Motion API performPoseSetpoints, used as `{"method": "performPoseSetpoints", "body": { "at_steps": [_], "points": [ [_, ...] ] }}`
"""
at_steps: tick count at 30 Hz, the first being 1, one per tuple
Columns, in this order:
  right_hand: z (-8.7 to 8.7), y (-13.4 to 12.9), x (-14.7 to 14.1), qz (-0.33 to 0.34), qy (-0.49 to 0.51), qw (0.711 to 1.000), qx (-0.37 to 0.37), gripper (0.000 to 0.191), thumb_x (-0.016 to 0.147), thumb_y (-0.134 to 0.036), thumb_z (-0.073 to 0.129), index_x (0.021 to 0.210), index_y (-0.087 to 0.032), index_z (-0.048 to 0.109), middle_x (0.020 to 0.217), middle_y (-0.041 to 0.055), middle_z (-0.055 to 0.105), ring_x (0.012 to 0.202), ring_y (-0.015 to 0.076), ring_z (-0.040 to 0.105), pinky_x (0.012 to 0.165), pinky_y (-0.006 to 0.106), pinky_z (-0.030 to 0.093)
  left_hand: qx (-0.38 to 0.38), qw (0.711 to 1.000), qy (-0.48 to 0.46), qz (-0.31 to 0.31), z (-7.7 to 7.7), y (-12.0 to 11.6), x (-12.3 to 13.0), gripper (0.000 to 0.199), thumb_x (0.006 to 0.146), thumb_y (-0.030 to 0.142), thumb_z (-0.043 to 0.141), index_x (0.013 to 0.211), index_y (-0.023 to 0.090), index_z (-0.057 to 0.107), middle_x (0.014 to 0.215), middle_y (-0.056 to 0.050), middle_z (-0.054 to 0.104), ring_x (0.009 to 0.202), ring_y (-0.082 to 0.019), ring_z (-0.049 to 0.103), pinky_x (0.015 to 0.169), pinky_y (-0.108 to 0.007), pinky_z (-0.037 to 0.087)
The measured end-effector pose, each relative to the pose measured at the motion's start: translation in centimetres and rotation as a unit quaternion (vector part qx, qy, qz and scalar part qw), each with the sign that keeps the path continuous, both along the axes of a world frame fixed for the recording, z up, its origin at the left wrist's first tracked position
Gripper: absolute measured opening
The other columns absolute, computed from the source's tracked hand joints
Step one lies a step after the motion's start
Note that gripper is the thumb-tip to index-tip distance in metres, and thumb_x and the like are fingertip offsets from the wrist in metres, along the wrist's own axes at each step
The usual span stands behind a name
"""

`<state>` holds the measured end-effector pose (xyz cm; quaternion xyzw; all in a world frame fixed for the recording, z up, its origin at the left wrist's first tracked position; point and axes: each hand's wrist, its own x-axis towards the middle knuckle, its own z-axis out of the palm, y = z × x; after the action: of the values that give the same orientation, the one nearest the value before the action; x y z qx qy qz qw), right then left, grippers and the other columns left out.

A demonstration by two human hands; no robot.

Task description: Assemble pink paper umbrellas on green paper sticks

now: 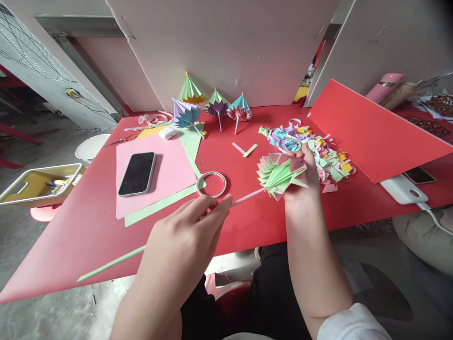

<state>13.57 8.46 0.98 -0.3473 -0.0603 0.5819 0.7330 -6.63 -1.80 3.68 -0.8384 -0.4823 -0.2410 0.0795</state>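
Green-and-pink pleated paper umbrella (281,175) is up in the hands, over the red table (247,226) near its front edge. Long axis runs lower left to upper right on a shallow slope. Ribbed green inner side faces the left hand; zigzag rim has pink behind it. Crown end points right, into the right hand (310,174).

Right fingers are wrapped round the back of the canopy; most are hidden by paper, so can't tell how hard they grip. Left hand (191,226): thumb and fingertips pinch the pink rod (247,197) coming out of the canopy. Green stick (109,263) leaves the other side of the left hand, pointed end aimed lower left, roughly in line with the rod. Knuckles cover the middle; can't tell whether it's one shaft or two.

Markings: black-screened phone (137,174) is dark. White device (403,189) has a small dark oval, too small to read.

Hard to see: the white device is partly under the red board (378,127); a second phone (420,175) is half covered by it too. Yellow bin (46,171) touches the left picture edge. Right sleeve (350,326) is cut off at the bottom.
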Motion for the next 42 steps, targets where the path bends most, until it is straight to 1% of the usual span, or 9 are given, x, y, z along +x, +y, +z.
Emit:
{"method": "performPoseSetpoints", "body": {
  "at_steps": [7,12,18,26,30,33,39,42],
  "points": [
    [-0.07,-0.02,0.02,0.012,-0.04,0.999,0.002,0.04,0.074,-0.048,0.059,0.06,-0.021,0.033,0.057,-0.0092,0.045,0.045,0.0068,0.05,0.05,0.025,0.049,-0.015,1.0,-0.009,-0.019,0.16,-0.17,-0.08,0.022,0.086,0.014,0.051,0.103,0.018,0.064,0.078,-0.001,0.06,0.055,-0.006,0.049,0.046,-0.017,0.036],
    [-0.09,-0.08,0.13,0.014,-0.05,0.999,-0.002,0.041,0.072,-0.049,0.062,0.061,-0.021,0.034,0.056,-0.0094,0.043,0.042,0.0064,0.048,0.046,0.023,0.046,-0.026,0.999,-0.021,-0.033,0.22,-0.13,-0.16,0.024,0.086,0.014,0.052,0.105,0.02,0.064,0.078,0.0,0.06,0.055,-0.005,0.049,0.047,-0.017,0.036],
    [-0.07,0.01,0.12,-0.001,-0.034,0.999,0.001,0.038,0.075,-0.046,0.06,0.06,-0.021,0.036,0.058,-0.0083,0.046,0.045,0.0058,0.05,0.046,0.021,0.047,-0.027,0.999,-0.032,0.002,0.13,-0.25,-0.38,0.023,0.085,0.014,0.052,0.105,0.019,0.063,0.08,-0.001,0.06,0.056,-0.006,0.049,0.049,-0.017,0.038],
    [-0.09,-0.09,0.06,0.011,-0.044,0.999,0.004,0.039,0.074,-0.048,0.06,0.061,-0.021,0.035,0.057,-0.0088,0.043,0.043,0.0061,0.048,0.045,0.022,0.046,-0.033,0.999,-0.03,-0.025,-0.02,0.08,0.07,0.024,0.085,0.014,0.052,0.106,0.016,0.064,0.079,-0.002,0.06,0.059,-0.007,0.052,0.051,-0.018,0.041],
    [-0.37,0.01,0.18,0.01,-0.054,0.998,0.015,0.039,0.072,-0.048,0.062,0.06,-0.021,0.036,0.056,-0.0086,0.042,0.043,0.0064,0.048,0.044,0.022,0.046,-0.035,0.998,-0.038,-0.038,0.17,-0.22,0.01,0.024,0.085,0.014,0.052,0.106,0.018,0.064,0.08,-0.002,0.061,0.06,-0.007,0.053,0.053,-0.017,0.042],
    [-0.51,0.05,0.26,0.01,-0.063,0.998,0.027,0.039,0.072,-0.048,0.062,0.06,-0.021,0.036,0.057,-0.0084,0.042,0.044,0.0063,0.048,0.044,0.022,0.046,-0.04,0.997,-0.04,-0.046,0.25,-0.38,-0.16,0.026,0.085,0.013,0.051,0.108,0.019,0.063,0.081,-0.002,0.061,0.059,-0.006,0.052,0.051,-0.016,0.04],
    [-0.37,0.0,0.2,0.011,-0.048,0.999,0.014,0.039,0.074,-0.048,0.06,0.061,-0.021,0.035,0.057,-0.0084,0.043,0.045,0.0064,0.049,0.046,0.022,0.047,-0.037,0.999,-0.034,-0.001,0.12,-0.01,-0.44,0.024,0.086,0.016,0.051,0.107,0.021,0.063,0.081,-0.002,0.061,0.056,-0.006,0.05,0.047,-0.016,0.037],
    [-0.32,0.02,0.17,0.008,-0.043,0.999,0.011,0.038,0.074,-0.047,0.06,0.06,-0.021,0.035,0.056,-0.0085,0.043,0.044,0.0062,0.049,0.046,0.022,0.047,-0.04,0.999,-0.036,-0.006,0.01,0.07,-0.4,0.024,0.087,0.017,0.051,0.107,0.02,0.063,0.08,-0.002,0.061,0.056,-0.005,0.049,0.048,-0.017,0.037]
  ]
}}
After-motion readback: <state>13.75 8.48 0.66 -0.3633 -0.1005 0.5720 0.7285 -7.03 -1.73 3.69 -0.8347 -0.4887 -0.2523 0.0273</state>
